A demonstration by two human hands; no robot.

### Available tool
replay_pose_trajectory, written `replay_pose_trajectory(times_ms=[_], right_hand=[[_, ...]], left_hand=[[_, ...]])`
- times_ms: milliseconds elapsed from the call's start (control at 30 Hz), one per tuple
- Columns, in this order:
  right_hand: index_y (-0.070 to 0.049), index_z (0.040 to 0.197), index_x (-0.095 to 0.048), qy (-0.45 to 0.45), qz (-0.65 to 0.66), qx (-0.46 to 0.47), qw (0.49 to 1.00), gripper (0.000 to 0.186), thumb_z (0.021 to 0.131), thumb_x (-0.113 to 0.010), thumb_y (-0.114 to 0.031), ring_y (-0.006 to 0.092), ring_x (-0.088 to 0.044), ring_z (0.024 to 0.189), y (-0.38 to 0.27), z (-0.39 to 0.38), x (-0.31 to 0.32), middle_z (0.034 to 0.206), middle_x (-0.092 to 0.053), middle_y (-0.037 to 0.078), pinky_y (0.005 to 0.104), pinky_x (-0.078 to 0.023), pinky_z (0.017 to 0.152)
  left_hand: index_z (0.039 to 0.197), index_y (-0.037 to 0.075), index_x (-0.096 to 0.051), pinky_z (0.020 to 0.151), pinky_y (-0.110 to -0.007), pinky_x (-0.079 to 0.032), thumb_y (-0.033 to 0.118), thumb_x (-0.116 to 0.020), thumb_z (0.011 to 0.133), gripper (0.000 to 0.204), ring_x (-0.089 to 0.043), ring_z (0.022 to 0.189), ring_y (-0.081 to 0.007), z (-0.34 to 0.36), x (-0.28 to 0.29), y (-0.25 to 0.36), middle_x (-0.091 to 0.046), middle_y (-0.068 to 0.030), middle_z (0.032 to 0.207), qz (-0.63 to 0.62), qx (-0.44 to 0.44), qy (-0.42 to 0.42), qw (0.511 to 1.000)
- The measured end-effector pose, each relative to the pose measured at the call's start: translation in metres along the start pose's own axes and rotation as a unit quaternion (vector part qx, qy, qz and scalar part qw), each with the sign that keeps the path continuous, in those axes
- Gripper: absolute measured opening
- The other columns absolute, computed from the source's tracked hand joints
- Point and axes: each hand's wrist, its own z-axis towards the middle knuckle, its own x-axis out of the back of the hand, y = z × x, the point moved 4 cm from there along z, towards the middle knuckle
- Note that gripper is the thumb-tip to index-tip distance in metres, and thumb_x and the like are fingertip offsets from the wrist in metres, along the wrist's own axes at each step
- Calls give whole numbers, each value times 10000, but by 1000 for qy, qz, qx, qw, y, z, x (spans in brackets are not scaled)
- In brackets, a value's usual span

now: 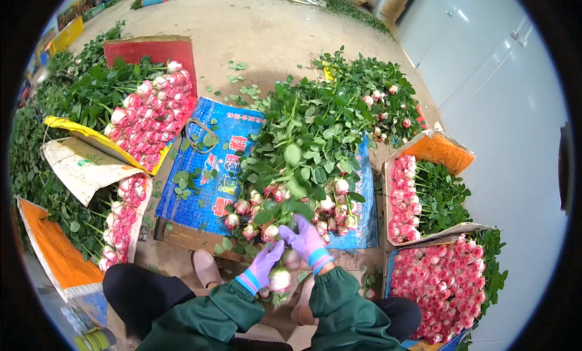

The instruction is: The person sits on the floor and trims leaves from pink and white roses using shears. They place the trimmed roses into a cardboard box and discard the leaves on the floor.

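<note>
My left hand (265, 265), in a purple glove, is closed on a rose just above its white-and-pink bloom (280, 281). Close beside it, my right hand (306, 240) curls round a leafy rose stem, its fingers partly hidden and slightly blurred. A second, blurred bloom (291, 258) hangs between the two hands. Directly beyond them, a pile of cut roses (303, 138) lies with green stems pointing away and pink-white heads toward me. Under the pile is a blue printed woven sheet (188, 199).
Bundled roses (151, 111) stand at the left between red, yellow and white boards. More bundles (438, 284) stand at the right, next to an orange board (438, 152). A brown loop (202, 136) lies on the sheet. Loose leaves dot the floor (254, 29); a pale wall (497, 96) rises at right.
</note>
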Motion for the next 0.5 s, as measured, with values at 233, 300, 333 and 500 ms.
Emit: replay_pose_trajectory(times_ms=[233, 300, 333, 500], right_hand=[[14, 1127, -550, -216, 391, -155, 881, 325, 897, -576, -214, 121, -608, 830, 10, -25, -35, 987, -632, 46, 245, -501, 720], [37, 1135, -554, -210, 418, -89, 879, 413, 850, -647, -247, 99, -590, 780, 2, -24, -33, 954, -638, 45, 230, -479, 692], [38, 1144, -551, -212, 413, -76, 883, 420, 850, -646, -246, 111, -597, 815, -10, -25, -22, 978, -639, 52, 239, -483, 731], [4, 1062, -596, -220, 271, -106, 931, 337, 818, -671, -217, 46, -467, 492, -29, -41, 11, 674, -562, -17, 177, -350, 414]], left_hand=[[1101, 44, -550, 656, -272, -507, 270, -526, 920, 290, -594, 792, -124, -75, -9, 50, -598, -21, 928, 68, 107, -34, 991], [1126, 11, -516, 565, -310, -545, 236, -487, 936, 296, -630, 697, -193, -89, -3, 55, -606, -87, 924, 72, 33, -93, 992], [1144, 1, -501, 524, -348, -552, 205, -442, 953, 286, -642, 677, -233, -111, -18, 71, -611, -130, 931, 17, 85, -95, 992], [1186, -42, -474, 605, -237, -518, 257, -433, 953, 381, -647, 822, -170, -154, -25, 75, -608, -125, 1065, 173, 60, -67, 981]])
